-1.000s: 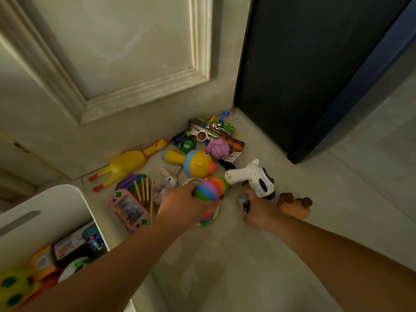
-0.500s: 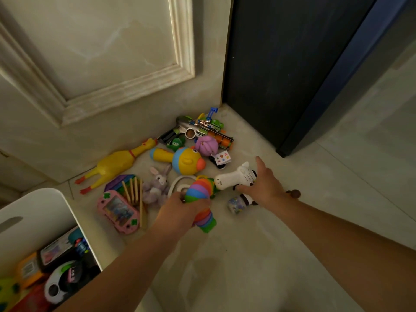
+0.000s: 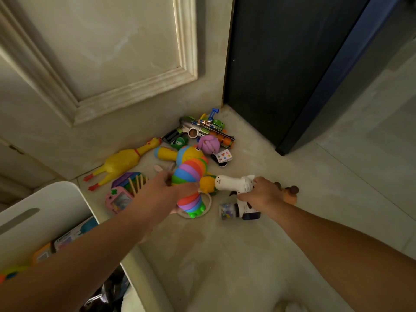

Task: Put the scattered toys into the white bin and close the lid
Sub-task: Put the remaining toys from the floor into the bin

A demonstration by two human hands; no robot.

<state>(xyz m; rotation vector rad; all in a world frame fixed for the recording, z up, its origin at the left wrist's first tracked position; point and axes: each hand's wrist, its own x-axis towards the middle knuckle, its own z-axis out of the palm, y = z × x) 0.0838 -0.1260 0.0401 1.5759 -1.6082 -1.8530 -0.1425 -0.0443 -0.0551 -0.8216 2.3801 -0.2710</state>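
My left hand [image 3: 167,191] grips a rainbow-striped segmented slug toy [image 3: 190,176], lifted a little off the floor. My right hand [image 3: 262,193] grips the white cow-patterned toy gun [image 3: 234,184] by its rear end. Behind them, toys lie scattered on the floor in the corner: a yellow rubber chicken [image 3: 121,164], a yellow and blue fish-like toy [image 3: 177,154], a purple ball [image 3: 209,144], a silver and orange blaster [image 3: 207,129], a pink handheld game [image 3: 119,198]. The white bin [image 3: 56,199] stands open at lower left with several toys inside.
A cream panelled door [image 3: 108,64] and a dark cabinet [image 3: 281,64] form the corner behind the toys. A brown bear-shaped toy [image 3: 290,194] sits just beyond my right hand. A small glitter jar [image 3: 226,211] lies below the toy gun. Pale floor tiles stretch to the right.
My left hand has lifted the rainbow slug higher off the floor. My right hand, which was reaching over the white toy gun, has closed round it.
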